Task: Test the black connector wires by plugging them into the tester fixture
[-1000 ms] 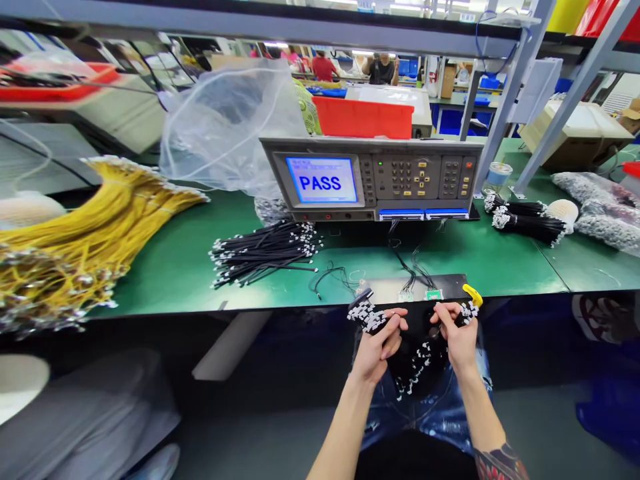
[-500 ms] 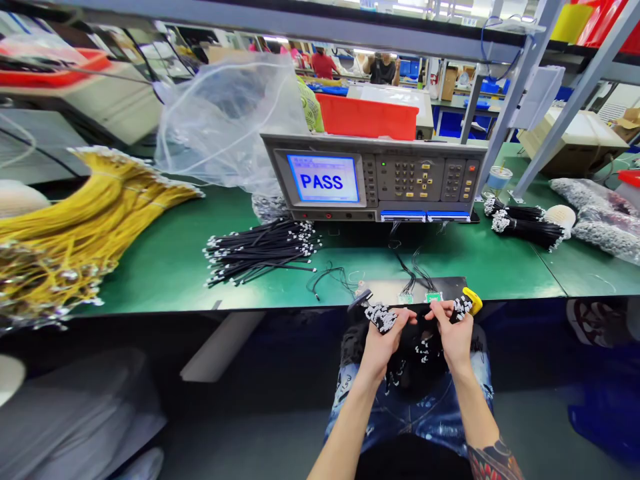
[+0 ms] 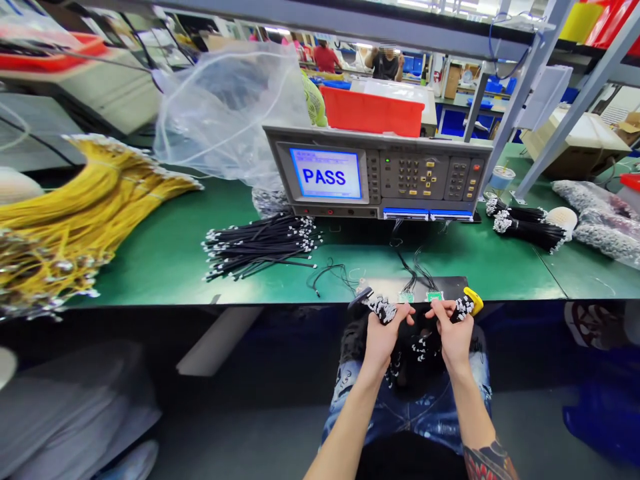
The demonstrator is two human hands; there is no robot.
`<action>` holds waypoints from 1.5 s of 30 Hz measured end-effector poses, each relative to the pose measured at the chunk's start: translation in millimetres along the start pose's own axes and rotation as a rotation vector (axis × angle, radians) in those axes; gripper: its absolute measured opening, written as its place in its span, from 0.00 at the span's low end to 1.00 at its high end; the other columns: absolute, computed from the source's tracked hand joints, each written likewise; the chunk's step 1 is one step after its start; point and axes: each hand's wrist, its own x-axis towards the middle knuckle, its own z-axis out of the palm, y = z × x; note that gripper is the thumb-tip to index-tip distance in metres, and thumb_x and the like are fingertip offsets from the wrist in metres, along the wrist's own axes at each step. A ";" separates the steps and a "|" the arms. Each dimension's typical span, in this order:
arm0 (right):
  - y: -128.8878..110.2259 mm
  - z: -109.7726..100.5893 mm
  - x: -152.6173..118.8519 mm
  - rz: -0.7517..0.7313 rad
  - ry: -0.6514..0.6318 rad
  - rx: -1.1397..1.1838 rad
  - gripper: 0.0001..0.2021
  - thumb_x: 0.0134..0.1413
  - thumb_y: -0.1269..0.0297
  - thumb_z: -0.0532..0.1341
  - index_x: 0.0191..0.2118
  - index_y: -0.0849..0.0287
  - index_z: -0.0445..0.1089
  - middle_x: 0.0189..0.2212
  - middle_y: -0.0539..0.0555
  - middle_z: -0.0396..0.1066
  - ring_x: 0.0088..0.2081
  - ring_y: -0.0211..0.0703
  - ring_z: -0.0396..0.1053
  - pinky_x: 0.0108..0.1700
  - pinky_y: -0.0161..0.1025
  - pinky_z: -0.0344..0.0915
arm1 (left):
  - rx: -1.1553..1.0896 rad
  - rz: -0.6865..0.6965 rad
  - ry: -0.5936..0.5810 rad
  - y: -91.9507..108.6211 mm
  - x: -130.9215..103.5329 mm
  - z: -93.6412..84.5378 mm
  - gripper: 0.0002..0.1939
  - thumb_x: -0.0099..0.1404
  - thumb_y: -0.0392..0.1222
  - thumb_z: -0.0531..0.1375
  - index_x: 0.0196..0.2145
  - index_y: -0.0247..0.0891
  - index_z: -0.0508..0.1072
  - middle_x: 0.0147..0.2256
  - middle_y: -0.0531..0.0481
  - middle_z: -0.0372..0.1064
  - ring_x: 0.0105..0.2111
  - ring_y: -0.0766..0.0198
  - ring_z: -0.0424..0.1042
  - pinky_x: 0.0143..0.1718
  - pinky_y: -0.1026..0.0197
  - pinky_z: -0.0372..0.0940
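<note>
My left hand (image 3: 381, 340) is closed around a bundle of black cables (image 3: 383, 309) whose white connectors stick out above the fingers. My right hand (image 3: 456, 337) grips a second bundle of black cables (image 3: 464, 307), also tipped with white connectors. Beside that bundle is a yellow clip-like piece (image 3: 473, 302), and a dark one (image 3: 361, 298) is near the left bundle. Thumbs and fingertips point toward each other at the table's edge, just below two small green circuit boards (image 3: 435, 296). Loose cable ends hang over my lap.
A tester (image 3: 425, 175) reading PASS stands behind, wired to the boards. Black cables (image 3: 260, 245) lie in a pile on the green table (image 3: 170, 267), with yellow cables (image 3: 115, 193) at far left. More black cable bundles (image 3: 533, 230) lie right. A clear bag (image 3: 230, 113) leans beside the tester.
The camera view has shifted slightly. Both hands stay almost in place with the same bundles, and the left bundle's connectors have turned a little. The screen still reads PASS.
</note>
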 end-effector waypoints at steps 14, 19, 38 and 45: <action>0.9 -6.1 1.4 0.013 -0.049 -0.008 0.20 0.51 0.45 0.71 0.29 0.61 0.76 0.21 0.54 0.77 0.21 0.41 0.69 0.25 0.37 0.65 | -0.143 -0.023 0.125 9.1 -6.5 16.9 0.20 0.49 0.54 0.73 0.25 0.32 0.79 0.18 0.54 0.69 0.13 0.77 0.48 0.15 0.67 0.41; -5.2 -11.1 1.6 0.142 -0.225 0.014 0.24 0.50 0.40 0.70 0.27 0.60 0.73 0.16 0.51 0.72 0.14 0.32 0.53 0.17 0.33 0.49 | -0.125 -0.060 -0.005 15.3 -6.3 7.7 0.19 0.48 0.53 0.72 0.22 0.34 0.76 0.16 0.55 0.65 0.14 0.76 0.49 0.16 0.67 0.39; -31.4 -7.3 -17.1 -0.099 -0.414 -0.082 0.11 0.51 0.55 0.73 0.28 0.57 0.80 0.23 0.49 0.68 0.26 0.39 0.65 0.27 0.37 0.64 | 0.125 -0.222 -0.546 16.0 -21.1 -15.7 0.29 0.47 0.63 0.74 0.33 0.35 0.76 0.17 0.60 0.56 0.18 0.72 0.48 0.19 0.66 0.41; -32.8 -14.0 -5.0 -0.003 -0.023 0.344 0.18 0.54 0.47 0.71 0.37 0.54 0.67 0.30 0.49 0.77 0.14 0.23 0.40 0.16 0.31 0.40 | 0.063 -0.191 -0.507 16.7 -14.0 -23.5 0.31 0.53 0.68 0.70 0.36 0.34 0.78 0.17 0.61 0.55 0.15 0.75 0.49 0.16 0.68 0.43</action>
